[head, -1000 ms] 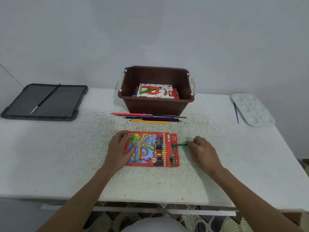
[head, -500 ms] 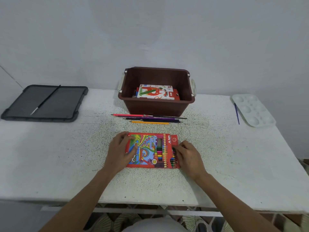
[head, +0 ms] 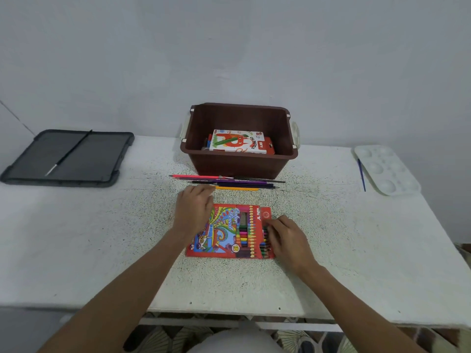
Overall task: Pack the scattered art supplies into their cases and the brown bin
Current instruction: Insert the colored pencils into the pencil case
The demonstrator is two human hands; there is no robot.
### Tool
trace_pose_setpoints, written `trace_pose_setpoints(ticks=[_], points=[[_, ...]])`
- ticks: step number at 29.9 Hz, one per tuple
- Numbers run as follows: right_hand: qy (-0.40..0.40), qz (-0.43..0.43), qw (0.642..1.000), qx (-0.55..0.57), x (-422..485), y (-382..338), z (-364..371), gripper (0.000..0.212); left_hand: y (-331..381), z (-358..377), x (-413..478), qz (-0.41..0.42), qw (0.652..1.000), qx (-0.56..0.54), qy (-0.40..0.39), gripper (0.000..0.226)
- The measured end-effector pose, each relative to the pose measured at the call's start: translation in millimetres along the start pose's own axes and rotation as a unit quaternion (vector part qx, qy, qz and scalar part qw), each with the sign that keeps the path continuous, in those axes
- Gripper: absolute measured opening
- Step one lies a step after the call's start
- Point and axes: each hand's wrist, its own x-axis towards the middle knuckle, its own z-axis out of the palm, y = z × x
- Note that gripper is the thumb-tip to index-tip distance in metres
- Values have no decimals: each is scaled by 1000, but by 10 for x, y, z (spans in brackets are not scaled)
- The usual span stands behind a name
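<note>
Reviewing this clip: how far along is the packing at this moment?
Done: an oil pastels box lies in the brown bin. In hand: the right hand rests at the open end of the colour pencil case, the left hand hovers over its far left corner. Left: loose colour pencils before the bin, a paintbrush on the black tray, a blue brush beside the white palette.

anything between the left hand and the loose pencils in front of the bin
Nothing visible. The left hand hovers over the pencil box's far left corner; only bare table lies between its fingers and the loose pencils just ahead.
</note>
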Motion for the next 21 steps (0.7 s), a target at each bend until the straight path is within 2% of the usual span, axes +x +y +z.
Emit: trace_pose_setpoints(ticks=[6,12,17,21], points=[[-11,-4,1000,-7,2,8,2,28,152,16,381,95,979,158,-80,38],[-14,-7,1000,-10,-11,-12,0,32,322,-36,517,94,954,246,-140,40],[-15,-4,1000,-5,-21,-4,9,32,352,-41,518,88,956,245,-133,40],[-21,1,1000,11,-12,2,-9,32,304,-15,462,94,970,207,-84,33]])
